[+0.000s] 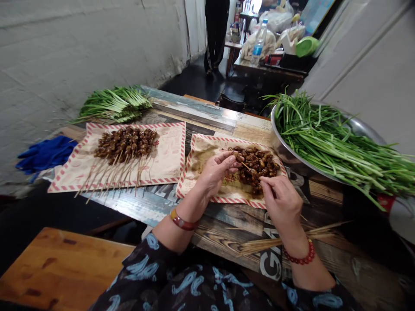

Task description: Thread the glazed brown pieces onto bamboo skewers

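My left hand (217, 169) pinches a glossy brown piece, which looks like a silkworm pupa (238, 157), at the end of a thin wooden skewer (249, 166). The skewer slants down to the fingertips of my right hand (282, 198), closed on its other end. Beneath both hands lies a heap of loose brown pupae (257, 166) on an oil-stained paper sheet (201, 157) with a red-striped border. Left of it, a second such sheet (170, 151) carries a pile of loaded skewers (126, 142), their bare sticks pointing towards me.
Bare skewers (259, 246) lie on the table (220, 220) near my right forearm. A metal bowl (292, 162) of green chives (327, 138) stands at right. More chives (113, 103) and blue gloves (47, 153) are at left. A person (216, 34) stands beyond.
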A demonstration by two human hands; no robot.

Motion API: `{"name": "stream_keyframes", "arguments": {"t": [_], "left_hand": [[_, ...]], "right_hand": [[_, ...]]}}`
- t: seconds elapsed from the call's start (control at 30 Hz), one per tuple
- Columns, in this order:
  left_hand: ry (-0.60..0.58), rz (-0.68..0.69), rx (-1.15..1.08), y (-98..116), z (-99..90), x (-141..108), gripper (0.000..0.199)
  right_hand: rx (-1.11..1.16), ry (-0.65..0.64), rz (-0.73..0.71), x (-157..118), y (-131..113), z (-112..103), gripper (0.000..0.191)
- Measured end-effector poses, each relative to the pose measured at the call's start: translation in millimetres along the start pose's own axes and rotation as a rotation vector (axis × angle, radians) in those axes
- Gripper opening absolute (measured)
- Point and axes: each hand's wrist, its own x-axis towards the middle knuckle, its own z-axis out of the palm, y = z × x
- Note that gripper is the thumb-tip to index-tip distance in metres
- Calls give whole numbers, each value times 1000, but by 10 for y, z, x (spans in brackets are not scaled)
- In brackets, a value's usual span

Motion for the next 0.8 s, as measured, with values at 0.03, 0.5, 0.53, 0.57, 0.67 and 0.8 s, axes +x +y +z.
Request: {"name": "stream_keyframes", "arguments": {"t": [0.03,0.5,0.53,0.57,0.67,0.8], "left_hand": [[-8,3,2,-3,2,-4,39],[11,101,-68,19,20,-21,37],[10,97,-79,21,22,-22,39],[11,92,-88,23,23,-24,40],[20,68,-85,25,15,-26,41],[40,71,-49,18,13,-33,32]], "right_hand": [[2,-1,-1,-2,-1,2,11],[55,-14,-34,-35,5,40,16],[63,-14,-35,-32,2,42,16],[72,-15,-34,-30,0,42,16],[81,-18,-27,-29,-2,41,16],[57,-15,-31,-38,3,45,16]]}}
